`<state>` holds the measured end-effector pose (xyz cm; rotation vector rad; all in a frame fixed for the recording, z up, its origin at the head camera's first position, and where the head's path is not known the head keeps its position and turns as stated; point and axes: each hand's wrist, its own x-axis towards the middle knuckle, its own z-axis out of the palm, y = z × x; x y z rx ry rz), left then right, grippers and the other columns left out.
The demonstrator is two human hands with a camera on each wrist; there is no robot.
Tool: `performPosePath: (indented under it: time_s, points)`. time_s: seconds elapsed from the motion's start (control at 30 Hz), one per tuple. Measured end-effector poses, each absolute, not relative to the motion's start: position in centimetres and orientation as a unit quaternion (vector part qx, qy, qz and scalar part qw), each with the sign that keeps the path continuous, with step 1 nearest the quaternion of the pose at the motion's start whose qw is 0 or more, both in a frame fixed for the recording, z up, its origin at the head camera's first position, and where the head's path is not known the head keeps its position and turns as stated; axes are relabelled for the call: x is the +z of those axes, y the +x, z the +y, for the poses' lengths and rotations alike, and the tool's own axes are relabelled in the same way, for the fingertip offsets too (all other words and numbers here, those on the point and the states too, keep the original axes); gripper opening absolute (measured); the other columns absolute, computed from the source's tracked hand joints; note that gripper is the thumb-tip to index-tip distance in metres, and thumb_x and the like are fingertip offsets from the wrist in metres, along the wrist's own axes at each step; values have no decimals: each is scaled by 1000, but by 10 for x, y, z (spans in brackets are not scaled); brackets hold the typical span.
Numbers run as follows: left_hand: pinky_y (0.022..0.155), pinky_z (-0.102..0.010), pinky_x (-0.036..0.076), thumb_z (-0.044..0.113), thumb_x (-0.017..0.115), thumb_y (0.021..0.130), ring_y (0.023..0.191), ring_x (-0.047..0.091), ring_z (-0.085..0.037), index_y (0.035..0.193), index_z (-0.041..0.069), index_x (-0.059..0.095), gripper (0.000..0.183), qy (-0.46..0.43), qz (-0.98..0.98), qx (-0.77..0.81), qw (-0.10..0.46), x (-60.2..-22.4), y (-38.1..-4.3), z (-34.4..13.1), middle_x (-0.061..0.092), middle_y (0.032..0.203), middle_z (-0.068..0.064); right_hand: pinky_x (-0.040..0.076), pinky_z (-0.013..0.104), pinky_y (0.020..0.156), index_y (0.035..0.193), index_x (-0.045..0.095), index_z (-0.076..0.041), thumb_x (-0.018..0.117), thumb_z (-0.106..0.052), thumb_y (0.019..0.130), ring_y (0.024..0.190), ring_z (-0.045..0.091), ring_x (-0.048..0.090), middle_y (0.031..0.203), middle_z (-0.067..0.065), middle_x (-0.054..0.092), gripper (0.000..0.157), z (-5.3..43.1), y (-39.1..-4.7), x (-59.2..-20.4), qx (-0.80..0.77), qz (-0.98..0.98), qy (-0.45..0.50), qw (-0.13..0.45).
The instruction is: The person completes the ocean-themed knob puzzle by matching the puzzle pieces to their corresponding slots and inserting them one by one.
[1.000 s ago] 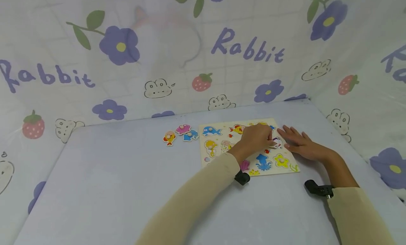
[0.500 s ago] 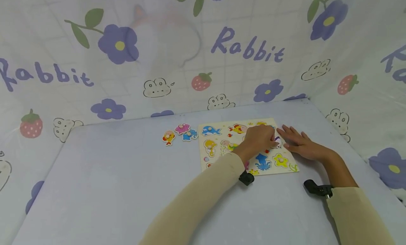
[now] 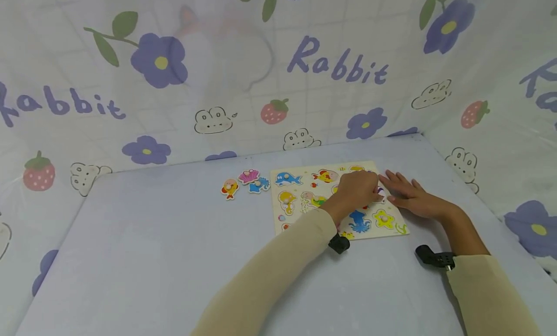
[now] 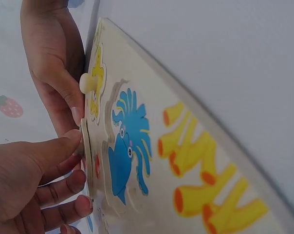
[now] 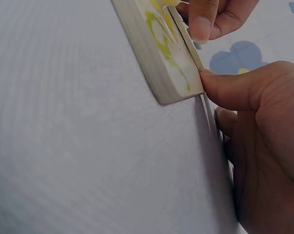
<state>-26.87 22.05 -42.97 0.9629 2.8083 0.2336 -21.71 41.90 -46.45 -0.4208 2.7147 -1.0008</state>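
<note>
A wooden sea-animal puzzle board (image 3: 372,233) lies on the table. My left hand (image 3: 358,188) reaches over its right part, thumb and fingertips pinching a white-and-purple puzzle piece (image 3: 381,194) mostly covered by the hand. In the left wrist view, that piece's edge stands slightly above the board near the left hand (image 4: 45,180). My right hand (image 3: 415,199) rests along the board's right edge with straight fingers; its thumb touches the board edge in the right wrist view. Close by are a yellow starfish piece (image 3: 384,219) with a knob and a blue squid picture (image 4: 122,161).
Left of the board lie loose knobbed pieces: a pink shell (image 3: 249,176), a blue piece (image 3: 259,185) and a red-and-yellow piece (image 3: 229,188). A whale piece (image 3: 288,178) and a seahorse piece (image 3: 286,202) sit on the board. A patterned curtain (image 3: 243,84) hangs behind.
My left hand has shifted slightly to the right over the striped piece, covering more of it. The right hand stays against the board's edge. The loose pieces have not moved.
</note>
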Motion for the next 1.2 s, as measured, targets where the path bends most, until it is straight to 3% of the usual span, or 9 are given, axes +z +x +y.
performPosePath:
  time_s: [0.23, 0.67, 1.0, 1.2]
  points:
    - [64, -26, 43, 50, 70, 92, 71, 55, -7, 95, 27, 67, 24, 311, 945, 63, 81, -433, -269, 224, 60, 78, 11, -19, 63, 114, 162, 22, -13, 53, -31, 104, 152, 44, -14, 168, 22, -2, 67, 418, -219, -463, -330, 926, -134, 121]
    - [65, -25, 42, 46, 71, 93, 73, 54, -6, 93, 25, 63, 23, 325, 938, 100, 71, -435, -270, 221, 59, 79, 11, -17, 64, 114, 161, 20, -9, 51, -28, 106, 151, 45, -15, 167, 23, -3, 66, 415, -218, -457, -317, 929, -130, 137]
    - [72, -24, 47, 42, 62, 101, 86, 59, -4, 115, 28, 71, 22, 365, 919, 145, 43, -420, -284, 189, 70, 107, 14, -16, 65, 113, 162, 19, -11, 52, -27, 105, 151, 46, -14, 167, 24, -3, 68, 415, -219, -458, -307, 934, -128, 132]
    - [64, -23, 45, 40, 62, 102, 76, 57, -4, 111, 27, 72, 19, 373, 915, 147, 49, -413, -288, 162, 69, 103, 14, -16, 65, 113, 162, 20, -11, 52, -29, 105, 151, 47, -14, 166, 25, -2, 68, 413, -218, -458, -303, 936, -122, 133]
